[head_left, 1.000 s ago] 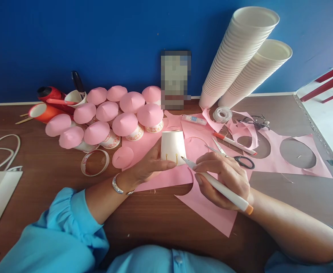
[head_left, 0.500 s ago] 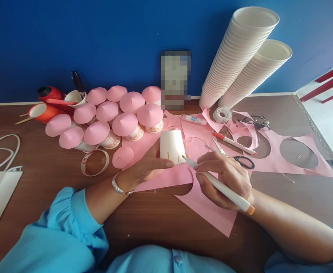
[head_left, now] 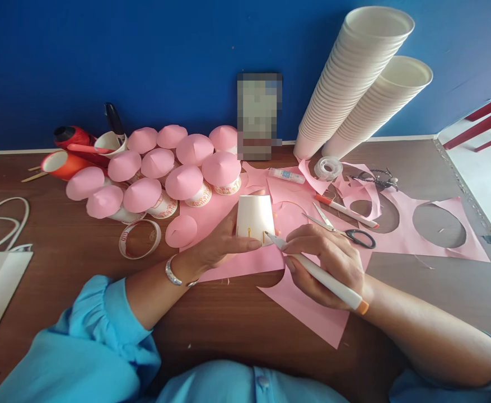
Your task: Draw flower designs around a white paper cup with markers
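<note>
My left hand (head_left: 222, 243) is closed around a small white paper cup (head_left: 254, 217) held upside down over pink paper (head_left: 245, 260). Small yellow marks show on the cup's side near its rim. My right hand (head_left: 329, 263) grips a white marker with an orange end (head_left: 318, 274), and its tip touches the cup's lower right side. Both forearms rest over the brown table (head_left: 81, 252).
Several cups topped with pink paper cones (head_left: 161, 173) stand at the back left. Two tall stacks of white cups (head_left: 354, 84) lean against the blue wall. Scissors (head_left: 346, 232), another marker (head_left: 346, 211), a glue tube (head_left: 286, 176), a tape roll (head_left: 328, 168) and cut pink sheets (head_left: 438, 229) lie right. A white cable (head_left: 1, 224) lies left.
The marker tip has moved a little left onto the cup's side, and the cup has turned slightly in my left hand, showing another yellow mark.
</note>
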Motion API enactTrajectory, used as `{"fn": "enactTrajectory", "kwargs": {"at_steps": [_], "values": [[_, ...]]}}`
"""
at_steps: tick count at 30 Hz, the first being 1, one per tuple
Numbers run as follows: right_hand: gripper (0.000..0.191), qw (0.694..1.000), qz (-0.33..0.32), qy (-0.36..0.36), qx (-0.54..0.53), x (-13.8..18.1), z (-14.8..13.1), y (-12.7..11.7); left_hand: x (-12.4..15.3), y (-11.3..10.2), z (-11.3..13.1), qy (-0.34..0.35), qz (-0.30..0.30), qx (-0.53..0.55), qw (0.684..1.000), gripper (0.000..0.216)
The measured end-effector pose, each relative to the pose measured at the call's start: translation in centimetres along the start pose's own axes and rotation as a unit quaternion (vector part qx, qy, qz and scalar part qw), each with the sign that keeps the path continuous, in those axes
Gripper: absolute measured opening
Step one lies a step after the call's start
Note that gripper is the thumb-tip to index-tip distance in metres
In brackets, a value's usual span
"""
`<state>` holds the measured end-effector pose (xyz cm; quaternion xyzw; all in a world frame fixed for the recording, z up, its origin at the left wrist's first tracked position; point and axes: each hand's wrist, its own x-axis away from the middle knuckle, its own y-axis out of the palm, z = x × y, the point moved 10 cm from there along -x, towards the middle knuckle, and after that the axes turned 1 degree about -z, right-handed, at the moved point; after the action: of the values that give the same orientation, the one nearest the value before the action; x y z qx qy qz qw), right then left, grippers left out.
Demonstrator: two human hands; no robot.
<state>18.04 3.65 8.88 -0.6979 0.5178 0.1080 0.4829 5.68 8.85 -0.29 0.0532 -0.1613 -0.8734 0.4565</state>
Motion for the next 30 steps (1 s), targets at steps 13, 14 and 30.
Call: {"fn": "enactTrajectory", "kwargs": {"at_steps": [13,14,30], "values": [[0.018,1.0,-0.009,0.003,-0.002,-0.1,-0.07,0.26,-0.23,-0.01,-0.39,0.012,-0.007,0.017,1.0,0.063],[0.017,1.0,-0.008,0.002,-0.003,-0.06,-0.07,0.25,-0.22,0.02,-0.43,0.011,-0.011,0.018,1.0,0.063],[0.018,1.0,-0.002,0.009,0.006,0.17,0.2,0.2,-0.16,0.38,-0.13,0.0,-0.013,0.035,0.999,0.061]]}}
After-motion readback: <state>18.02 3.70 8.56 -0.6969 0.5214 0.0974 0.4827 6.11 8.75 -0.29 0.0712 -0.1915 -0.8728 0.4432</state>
